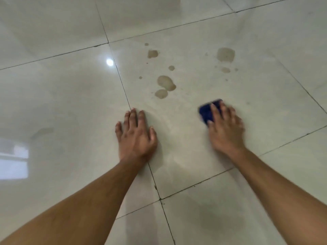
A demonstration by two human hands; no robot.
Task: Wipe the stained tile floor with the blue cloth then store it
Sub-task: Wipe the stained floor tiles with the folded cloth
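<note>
A pale glossy tile floor (185, 138) fills the view. Brown stains lie on the central tile: a cluster of blotches (166, 84) ahead of my hands, a smaller blotch (152, 53) farther back, and a larger one (226, 54) at the far right. My right hand (225, 128) presses a folded blue cloth (207, 111) flat on the tile; only the cloth's front left part shows past my fingers, and the hand is blurred. My left hand (136, 135) rests flat on the floor, fingers spread, holding nothing. Faint wet streaks show on the tile between my hands.
Dark grout lines (155, 184) cross the floor between large tiles. A lamp reflection (109, 62) glares on the left tile, and a window reflection (14, 161) shows at the left edge. A faint smudge (42, 131) marks the left tile.
</note>
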